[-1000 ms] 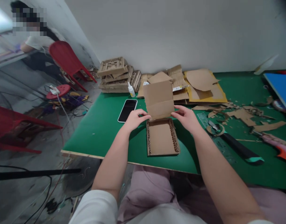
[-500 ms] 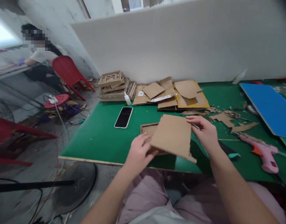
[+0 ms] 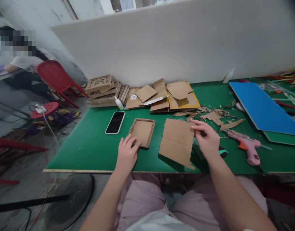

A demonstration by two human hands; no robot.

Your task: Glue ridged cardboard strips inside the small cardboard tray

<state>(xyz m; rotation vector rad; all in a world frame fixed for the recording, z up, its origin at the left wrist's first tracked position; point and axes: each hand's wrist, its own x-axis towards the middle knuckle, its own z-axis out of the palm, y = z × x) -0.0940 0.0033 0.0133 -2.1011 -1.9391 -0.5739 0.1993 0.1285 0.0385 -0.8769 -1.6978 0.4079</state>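
Observation:
A shallow cardboard tray (image 3: 142, 131) with corrugated edges lies on the green table (image 3: 94, 150). My left hand (image 3: 127, 154) rests on the tray's near left corner, fingers spread over it. To its right, a flat cardboard sheet (image 3: 177, 141) with a jagged right edge lies on the table. My right hand (image 3: 206, 138) pinches that sheet's upper right edge between thumb and fingers.
A black phone (image 3: 115, 122) lies left of the tray, a small glue bottle (image 3: 118, 103) behind it. Cardboard pieces (image 3: 162, 96) and stacked cardboard frames (image 3: 101, 89) line the back. A pink glue gun (image 3: 246, 146), scraps and a blue board (image 3: 260, 107) lie right. A person sits at far left.
The sheet, first held upright behind the tray, was swung over it and now lies flat to its right. My left hand left the sheet and went to the tray.

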